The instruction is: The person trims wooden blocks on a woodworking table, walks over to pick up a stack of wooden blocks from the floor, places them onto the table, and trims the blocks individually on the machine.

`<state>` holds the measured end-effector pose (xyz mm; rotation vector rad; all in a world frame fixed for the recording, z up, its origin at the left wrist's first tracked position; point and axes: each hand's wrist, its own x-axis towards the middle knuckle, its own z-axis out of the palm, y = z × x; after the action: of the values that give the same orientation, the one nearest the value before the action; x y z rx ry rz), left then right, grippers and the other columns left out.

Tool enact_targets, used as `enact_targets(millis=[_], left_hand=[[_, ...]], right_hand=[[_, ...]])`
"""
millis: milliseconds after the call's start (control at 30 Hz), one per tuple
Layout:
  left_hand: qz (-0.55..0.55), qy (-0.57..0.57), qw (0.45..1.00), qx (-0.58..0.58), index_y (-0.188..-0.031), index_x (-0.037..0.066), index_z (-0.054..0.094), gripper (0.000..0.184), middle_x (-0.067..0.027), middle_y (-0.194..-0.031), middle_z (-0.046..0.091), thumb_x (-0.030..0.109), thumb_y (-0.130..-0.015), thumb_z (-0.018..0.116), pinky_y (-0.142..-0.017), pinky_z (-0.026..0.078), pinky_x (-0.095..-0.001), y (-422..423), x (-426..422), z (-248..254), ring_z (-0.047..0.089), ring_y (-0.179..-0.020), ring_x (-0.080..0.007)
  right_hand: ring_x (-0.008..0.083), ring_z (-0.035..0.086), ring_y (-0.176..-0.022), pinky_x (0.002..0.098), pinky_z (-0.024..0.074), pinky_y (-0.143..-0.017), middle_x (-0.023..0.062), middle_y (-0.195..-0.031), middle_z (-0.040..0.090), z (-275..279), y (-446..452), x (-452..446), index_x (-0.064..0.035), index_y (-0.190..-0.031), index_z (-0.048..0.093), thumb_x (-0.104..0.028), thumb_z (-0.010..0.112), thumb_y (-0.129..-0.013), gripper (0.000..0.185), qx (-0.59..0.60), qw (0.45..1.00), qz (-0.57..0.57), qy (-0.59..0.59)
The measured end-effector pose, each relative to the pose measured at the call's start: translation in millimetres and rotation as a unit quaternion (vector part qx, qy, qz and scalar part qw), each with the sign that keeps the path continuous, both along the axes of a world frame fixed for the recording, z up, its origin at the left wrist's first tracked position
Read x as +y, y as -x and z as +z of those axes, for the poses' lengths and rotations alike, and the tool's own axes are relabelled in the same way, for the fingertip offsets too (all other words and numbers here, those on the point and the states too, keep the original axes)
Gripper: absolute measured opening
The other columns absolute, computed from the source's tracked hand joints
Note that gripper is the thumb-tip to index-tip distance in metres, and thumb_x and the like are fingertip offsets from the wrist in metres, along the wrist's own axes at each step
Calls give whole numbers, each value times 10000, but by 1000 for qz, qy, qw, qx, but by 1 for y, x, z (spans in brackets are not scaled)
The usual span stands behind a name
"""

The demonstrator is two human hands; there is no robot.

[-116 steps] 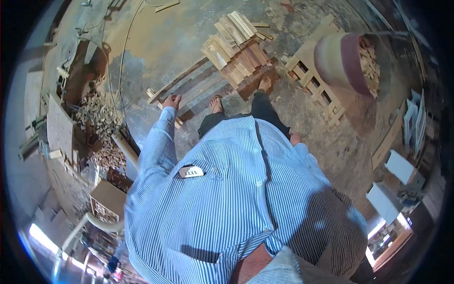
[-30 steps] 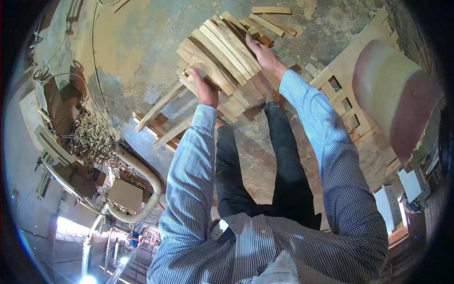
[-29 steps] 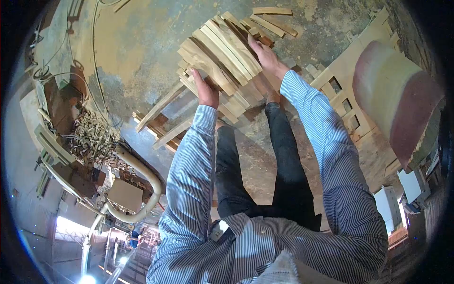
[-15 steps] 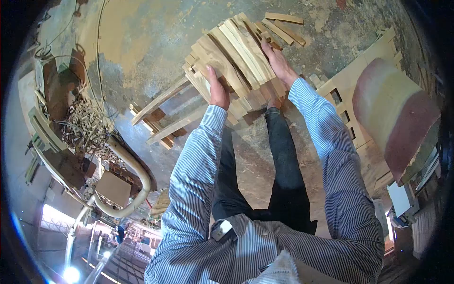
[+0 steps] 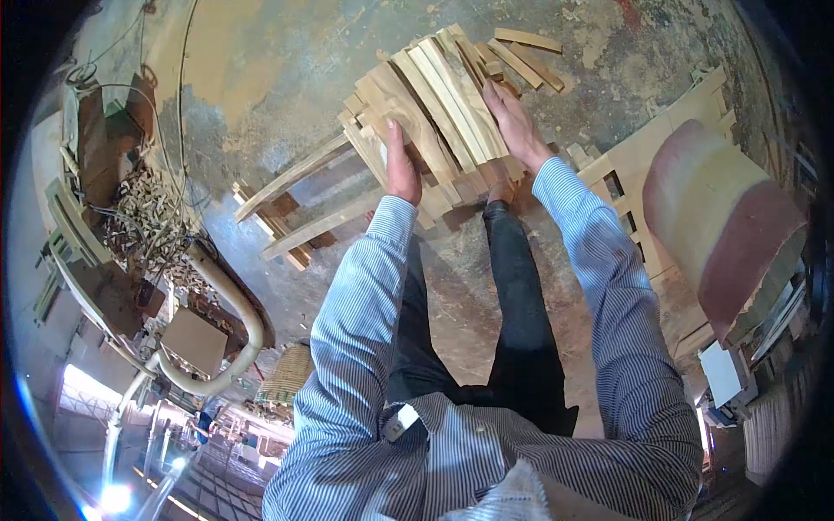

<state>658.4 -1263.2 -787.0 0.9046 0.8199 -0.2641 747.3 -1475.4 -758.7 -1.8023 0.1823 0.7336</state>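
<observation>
Between my two hands is a row of pale wooden strips, lying side by side on top of a wider wood stack. My left hand presses against the left side of the row, thumb pointing up. On the right side, my right hand lies along the outermost strip with its fingers together. The undersides of both hands are hidden. Below the strips, more wood pieces stick out at the left, over long rails.
Loose strips lie beyond the stack. At the right are a wooden pallet and a large curved roll. Offcuts, a bent pipe and a woven basket are at the left. A distant person shows lower left.
Both hands have come up from beside my body to the two sides of the strips. Over the last second they keep their hold while the view shifts slightly.
</observation>
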Motion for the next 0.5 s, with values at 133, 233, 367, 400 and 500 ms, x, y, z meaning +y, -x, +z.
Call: enact_targets(millis=[133, 233, 367, 400, 500], left_hand=[[6, 13, 1000, 8, -1597, 35, 254, 843, -145, -1589, 397, 622, -1032, 470, -1191, 360, -398, 4, 1, 7, 456, -1414, -267], [15, 30, 999, 8, -1549, 38, 345, 740, -135, -1492, 513, 574, -1053, 461, -1136, 428, -407, 5, -1, 20, 546, -1327, -251], [-2, 11, 1000, -1, -1494, 50, 429, 636, -125, -1394, 596, 506, -1056, 508, -1081, 484, -420, 19, 13, -6, 604, -1258, -246], [-26, 2, 1000, -7, -1490, 56, 445, 637, -127, -1400, 599, 507, -1048, 530, -1092, 481, -428, 19, 17, -7, 605, -1262, -251], [0, 2, 1000, -4, -1393, 46, 532, 543, -111, -1259, 668, 459, -1042, 570, -1012, 531, -402, 21, 17, -7, 660, -1145, -222]], right_hand=[[369, 377, -1469, 424, 270, -1229, 255, -1559, 419, -9, 0, 0, 54, -1525, 402, -769, 367, -978, 989, -7, 1000, 17, 3], [381, 367, -1471, 437, 258, -1235, 276, -1572, 379, -10, 0, 4, 82, -1529, 369, -826, 391, -928, 1089, -18, 999, 15, 25], [386, 280, -1514, 443, 211, -1254, 279, -1619, 285, -24, 9, 0, 76, -1572, 262, -904, 429, -840, 1235, -4, 1000, 15, 20], [381, 248, -1529, 441, 196, -1260, 279, -1630, 261, -24, 8, 2, 71, -1584, 229, -921, 436, -819, 1270, -3, 1000, 10, 4], [362, 208, -1548, 426, 180, -1264, 281, -1640, 236, -13, 11, 2, 61, -1596, 199, -893, 479, -825, 1258, 18, 999, -15, -27]])
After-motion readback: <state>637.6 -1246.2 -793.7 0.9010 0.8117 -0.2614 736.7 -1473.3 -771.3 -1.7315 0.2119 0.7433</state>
